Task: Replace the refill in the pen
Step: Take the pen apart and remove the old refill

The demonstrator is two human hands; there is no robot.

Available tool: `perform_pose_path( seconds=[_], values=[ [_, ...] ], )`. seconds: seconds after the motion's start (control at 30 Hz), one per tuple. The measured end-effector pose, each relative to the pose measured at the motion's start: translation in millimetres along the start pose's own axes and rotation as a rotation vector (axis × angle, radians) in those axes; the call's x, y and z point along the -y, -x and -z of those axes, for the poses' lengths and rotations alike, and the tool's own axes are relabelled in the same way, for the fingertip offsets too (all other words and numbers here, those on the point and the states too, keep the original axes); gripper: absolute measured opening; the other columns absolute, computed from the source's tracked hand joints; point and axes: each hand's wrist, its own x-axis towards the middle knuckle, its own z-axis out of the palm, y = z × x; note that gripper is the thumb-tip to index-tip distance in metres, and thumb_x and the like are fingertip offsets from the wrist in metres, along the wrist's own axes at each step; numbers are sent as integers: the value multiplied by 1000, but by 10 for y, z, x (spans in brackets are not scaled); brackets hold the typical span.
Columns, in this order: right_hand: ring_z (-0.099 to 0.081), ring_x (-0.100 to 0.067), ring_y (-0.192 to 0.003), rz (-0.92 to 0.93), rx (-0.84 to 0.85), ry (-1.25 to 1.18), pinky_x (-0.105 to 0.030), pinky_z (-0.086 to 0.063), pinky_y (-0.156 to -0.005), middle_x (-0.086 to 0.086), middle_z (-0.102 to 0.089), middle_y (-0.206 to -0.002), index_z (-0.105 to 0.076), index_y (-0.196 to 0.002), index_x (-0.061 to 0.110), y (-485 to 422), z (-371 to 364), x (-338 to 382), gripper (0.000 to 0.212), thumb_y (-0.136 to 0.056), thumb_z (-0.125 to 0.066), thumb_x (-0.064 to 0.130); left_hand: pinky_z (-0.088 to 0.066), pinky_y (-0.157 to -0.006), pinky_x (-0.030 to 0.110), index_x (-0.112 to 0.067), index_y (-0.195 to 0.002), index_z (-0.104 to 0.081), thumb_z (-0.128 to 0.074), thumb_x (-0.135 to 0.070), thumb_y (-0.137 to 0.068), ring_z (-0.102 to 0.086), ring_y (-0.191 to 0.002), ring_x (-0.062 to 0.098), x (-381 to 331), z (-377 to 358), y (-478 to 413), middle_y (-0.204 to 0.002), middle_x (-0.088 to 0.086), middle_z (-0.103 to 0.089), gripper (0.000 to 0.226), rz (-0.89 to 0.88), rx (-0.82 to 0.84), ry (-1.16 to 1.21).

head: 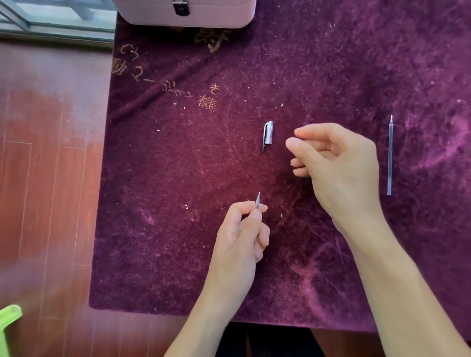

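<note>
On the purple-clothed desk (173,168) we count one pen cap (267,135), one refill (390,156) lying well to the right, and one metal pen tip (258,201) pinched in our left grip (242,232). Our right grip (337,159) hovers half-curled, and we cannot tell whether it holds anything. If the pinch loosens, the tip could drop into the fuzzy cloth.

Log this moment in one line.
left hand: pinches pen | right hand: curled, contents unclear | cap: lying on cloth | refill: on cloth, untouched

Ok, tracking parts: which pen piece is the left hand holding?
The pointed tip piece, pinched in the left hand; cap and refill lie on the cloth.
</note>
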Motion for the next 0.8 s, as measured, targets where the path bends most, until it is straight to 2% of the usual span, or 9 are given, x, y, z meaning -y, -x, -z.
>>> perform_pose_path(
  seconds=[0.17, 0.3, 0.43, 0.5, 0.63, 0.73, 0.8],
  values=[
    [-75, -3, -69, -104, 69, -128, -16, -58, -59, 6, -81, -85, -83, -99, 29, 473, 174, -163, 6, -93, -82, 26, -37, -48, 19, -29, -103, -67, -50, -39, -99, -41, -51, 6, 9, -75, 80, -65, -6, -55, 20, -7, 24, 5],
    [-64, 3, -61, -219, 215, -169, -14, -53, -57, 10, -80, -79, -85, -94, 33, 757, 172, -335, 7, -96, -78, 34, -36, -48, 22, -20, -105, -68, -51, -33, -101, -40, -53, 9, 37, -148, 161, -67, -1, -57, 22, -2, 35, 29],
    [-62, 3, -55, -260, 251, -208, -12, -50, -55, 6, -78, -71, -85, -91, 27, 895, 183, -393, 8, -95, -80, 32, -39, -46, 16, -12, -103, -68, -51, -29, -102, -43, -52, 7, 59, -203, 244, -68, -1, -60, 24, -22, 54, 4],
    [-64, 2, -50, -263, 251, -267, -9, -50, -55, 2, -74, -63, -85, -89, 22, 935, 214, -400, 9, -95, -80, 26, -39, -45, 15, -13, -101, -69, -53, -28, -102, -45, -52, 7, 77, -229, 258, -67, -2, -61, 22, -18, 54, -2],
    [-62, 2, -47, -253, 229, -324, -10, -49, -52, -1, -71, -61, -83, -90, 13, 973, 271, -414, 10, -96, -79, 19, -45, -53, 17, -18, -102, -69, -60, -32, -98, -53, -57, 8, 126, -270, 284, -70, -1, -68, 17, -26, 51, -16],
    [-64, 4, -53, -236, 203, -289, -8, -49, -55, 7, -76, -66, -83, -91, 12, 963, 295, -439, 11, -96, -79, 20, -49, -59, 21, -23, -99, -69, -67, -39, -93, -59, -61, 8, 159, -282, 314, -74, 0, -72, 17, -13, 23, -43],
    [-66, 5, -57, -220, 203, -269, -7, -49, -57, 12, -77, -68, -83, -91, 11, 950, 304, -451, 11, -96, -79, 21, -47, -56, 22, -25, -98, -70, -67, -39, -94, -58, -60, 8, 162, -280, 336, -73, -2, -71, 15, -16, 9, -51]
  ],
)
